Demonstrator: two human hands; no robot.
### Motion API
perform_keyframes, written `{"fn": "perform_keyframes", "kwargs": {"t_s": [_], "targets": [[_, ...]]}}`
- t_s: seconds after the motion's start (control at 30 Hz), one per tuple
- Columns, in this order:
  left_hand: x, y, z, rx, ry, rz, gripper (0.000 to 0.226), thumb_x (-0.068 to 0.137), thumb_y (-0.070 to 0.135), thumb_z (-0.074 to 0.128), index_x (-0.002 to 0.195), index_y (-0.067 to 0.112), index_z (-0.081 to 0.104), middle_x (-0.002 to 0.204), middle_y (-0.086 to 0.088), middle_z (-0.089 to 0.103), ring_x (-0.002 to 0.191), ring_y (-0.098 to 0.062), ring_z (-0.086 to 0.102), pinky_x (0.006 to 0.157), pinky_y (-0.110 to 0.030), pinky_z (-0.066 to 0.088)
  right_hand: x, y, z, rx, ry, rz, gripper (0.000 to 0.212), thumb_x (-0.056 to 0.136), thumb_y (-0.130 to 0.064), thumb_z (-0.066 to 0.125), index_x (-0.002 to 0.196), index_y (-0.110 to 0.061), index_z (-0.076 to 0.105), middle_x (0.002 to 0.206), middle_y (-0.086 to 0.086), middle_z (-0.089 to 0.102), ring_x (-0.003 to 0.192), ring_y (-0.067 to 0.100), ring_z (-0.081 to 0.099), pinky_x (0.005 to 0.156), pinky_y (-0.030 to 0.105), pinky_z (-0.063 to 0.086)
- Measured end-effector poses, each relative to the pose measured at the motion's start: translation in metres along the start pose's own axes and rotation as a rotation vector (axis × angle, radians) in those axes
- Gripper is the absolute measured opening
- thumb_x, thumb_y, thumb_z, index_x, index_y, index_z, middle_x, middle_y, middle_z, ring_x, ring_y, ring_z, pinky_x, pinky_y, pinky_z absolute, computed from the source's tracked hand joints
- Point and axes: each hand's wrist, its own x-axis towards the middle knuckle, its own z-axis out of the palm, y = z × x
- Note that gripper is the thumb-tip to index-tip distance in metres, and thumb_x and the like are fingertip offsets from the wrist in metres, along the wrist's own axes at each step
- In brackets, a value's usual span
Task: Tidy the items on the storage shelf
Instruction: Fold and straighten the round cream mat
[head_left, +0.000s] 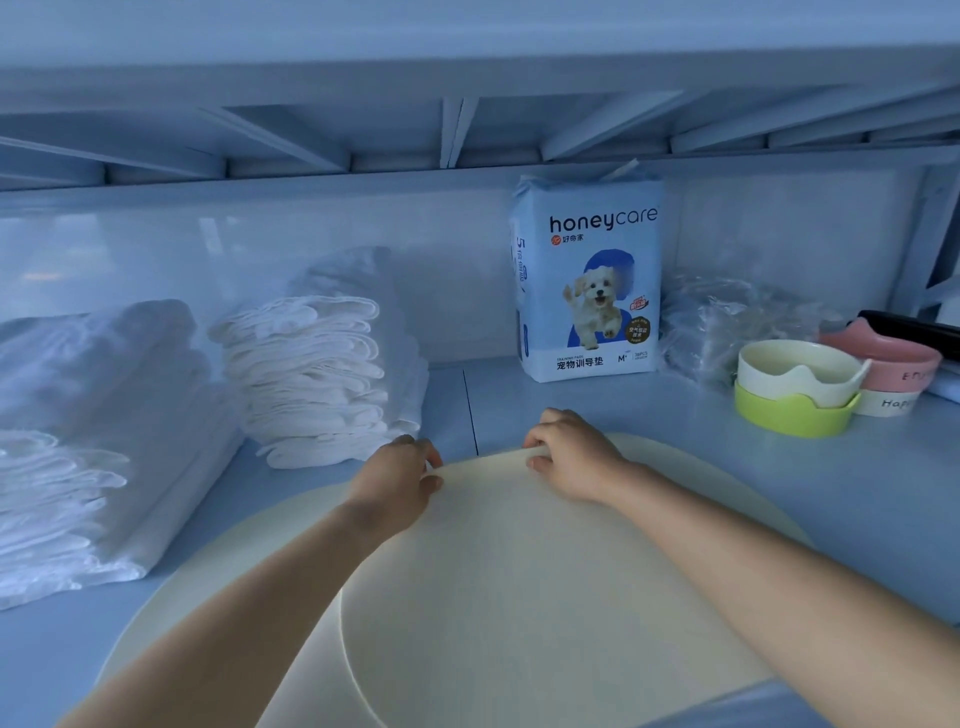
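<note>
We see a large round cream-coloured flexible mat lying on the front of the pale blue storage shelf, with an upper layer over a wider lower one. The left hand and the right hand sit close together at the far rim of the upper layer, each with its fingers curled round that lifted edge and gripping it. To the left we find a stack of white scalloped pads and, further left, folded white sheets. At the back stands an upright blue-and-white "honeycare" pack with a puppy picture, just beside crumpled clear plastic bags. On the right, a cream bowl nests in a lime-green bowl, next to a pink bowl.
</note>
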Motion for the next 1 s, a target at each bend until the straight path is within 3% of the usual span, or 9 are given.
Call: {"fn": "perform_keyframes", "kwargs": {"t_s": [0.23,0.43,0.6,0.8,1.0], "targets": [[0.003,-0.016,-0.002,-0.013,0.011,-0.013,0.017,0.090,0.023,0.055,0.107,0.019,0.059,0.109,-0.003,0.055,0.097,-0.021,0.053,0.077,-0.027,0.043,0.014,-0.015,0.007,-0.032,0.073,-0.008,0.016,0.092,-0.026,0.055,0.100,-0.018,0.065,0.109,-0.002,0.051,0.111,0.015,0.044,0.077,0.027,0.037],[0.000,-0.023,0.009,0.022,-0.029,0.080,0.040,0.092,0.014,0.039,0.130,0.019,0.049,0.130,-0.005,0.048,0.116,-0.027,0.047,0.094,-0.032,0.042,0.010,-0.006,0.015,0.159,0.026,0.016,0.020,0.091,-0.026,0.057,0.107,-0.017,0.064,0.115,-0.002,0.061,0.110,0.015,0.054,0.094,0.030,0.042],[0.004,-0.025,0.011,0.061,-0.040,0.040,0.037,0.096,0.027,0.041,0.132,0.019,0.049,0.132,-0.007,0.046,0.117,-0.029,0.044,0.098,-0.034,0.038,0.016,-0.007,0.012,0.072,-0.036,0.022,0.035,0.093,-0.031,0.054,0.124,-0.015,0.056,0.124,0.000,0.050,0.116,0.015,0.050,0.097,0.027,0.038],[0.009,-0.017,0.010,0.073,0.008,0.056,0.029,0.094,0.036,0.046,0.119,0.023,0.056,0.116,-0.004,0.050,0.111,-0.025,0.047,0.092,-0.032,0.037,0.013,-0.007,0.009,-0.054,0.024,-0.033,0.031,0.092,-0.035,0.054,0.114,-0.014,0.059,0.116,0.002,0.048,0.115,0.018,0.042,0.097,0.035,0.038],[0.008,-0.007,0.012,0.032,0.030,0.048,0.015,0.095,0.033,0.044,0.102,0.024,0.055,0.102,-0.001,0.064,0.095,-0.025,0.058,0.071,-0.029,0.035,0.010,0.004,0.005,-0.087,0.026,-0.073,0.027,0.094,-0.036,0.049,0.111,-0.016,0.056,0.116,-0.001,0.059,0.111,0.020,0.049,0.085,0.030,0.037]]}}
